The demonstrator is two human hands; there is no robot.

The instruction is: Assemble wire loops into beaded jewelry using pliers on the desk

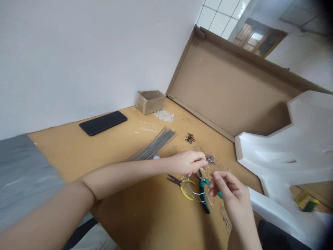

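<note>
My left hand [189, 162] is closed, with its fingertips pinched on a thin silver wire piece [191, 190] bent into loops. Facing it from the right, my right hand [230, 187] pinches another part of the wire between thumb and fingers. The loops hang between and below both hands; the exact grip points are too fine to make out. Just under them lie yellow-handled pliers [185, 193] and pliers with black and teal handles [203, 197]. Beyond my fingers is a small pile of shiny wire bits [210, 159].
A bundle of straight grey wires [156, 144] lies past my left forearm. Farther back are black rings [190, 138], clear beads [165, 115], a small cardboard box [151, 104] and a black phone [103, 123]. Upright cardboard [234, 83] and a white plastic chair [273, 152] border the right.
</note>
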